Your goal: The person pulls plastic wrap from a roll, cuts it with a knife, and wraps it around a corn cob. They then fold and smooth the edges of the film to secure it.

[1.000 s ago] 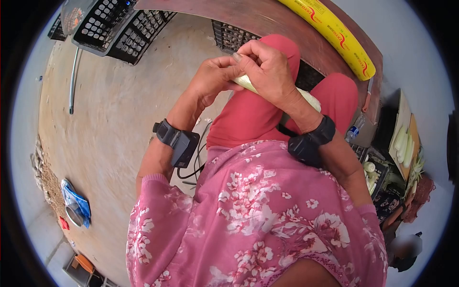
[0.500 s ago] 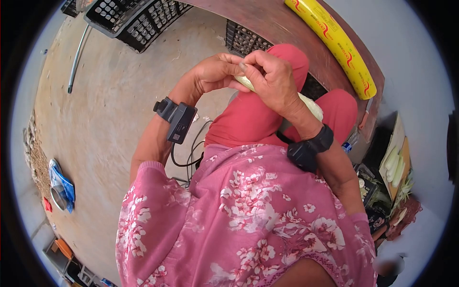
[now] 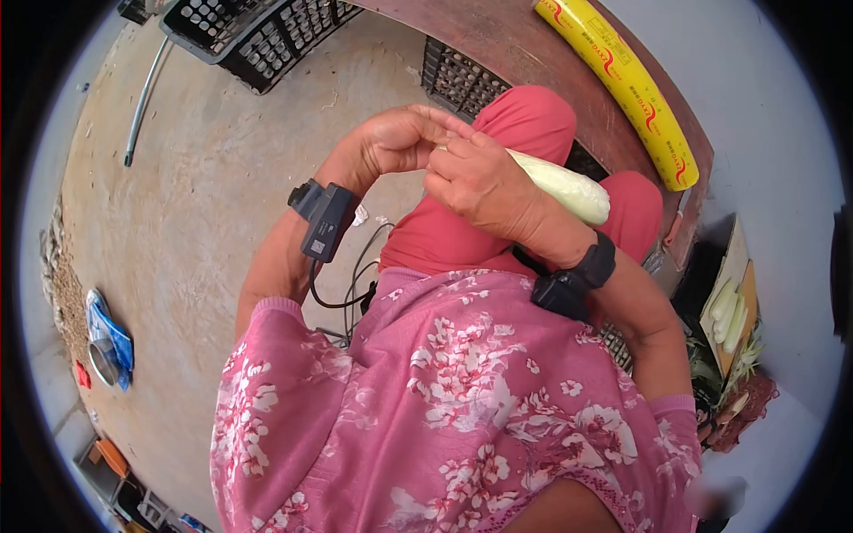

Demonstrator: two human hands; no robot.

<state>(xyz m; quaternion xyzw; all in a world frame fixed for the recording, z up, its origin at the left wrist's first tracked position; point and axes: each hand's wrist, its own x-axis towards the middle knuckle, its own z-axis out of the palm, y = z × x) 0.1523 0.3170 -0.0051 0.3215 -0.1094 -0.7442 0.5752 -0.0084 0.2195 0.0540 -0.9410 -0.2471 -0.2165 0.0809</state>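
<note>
A long pale green vegetable [image 3: 569, 191] with a glossy, film-like surface lies slantwise above my knees, its rounded end pointing right. My right hand [image 3: 480, 182] is closed around its left part and covers it. My left hand [image 3: 404, 138] meets the right at the vegetable's hidden left end, thumb and fingers pinched together there. What exactly those left fingertips grip is mostly covered. Each wrist wears a black strapped device, and a cable hangs from the left one.
A yellow printed roll [image 3: 622, 80] lies on the reddish-brown table [image 3: 480, 40]. Black crates [image 3: 462, 78] stand under the table and at upper left. Several pale vegetables [image 3: 729, 311] rest on a board at right. A metal pole [image 3: 145, 102] and a blue bag [image 3: 115, 342] are on the floor.
My right hand has turned over and shifted slightly down and left, with its knuckles now upward. More of the vegetable's right end shows. My left fingers have come in against the right hand.
</note>
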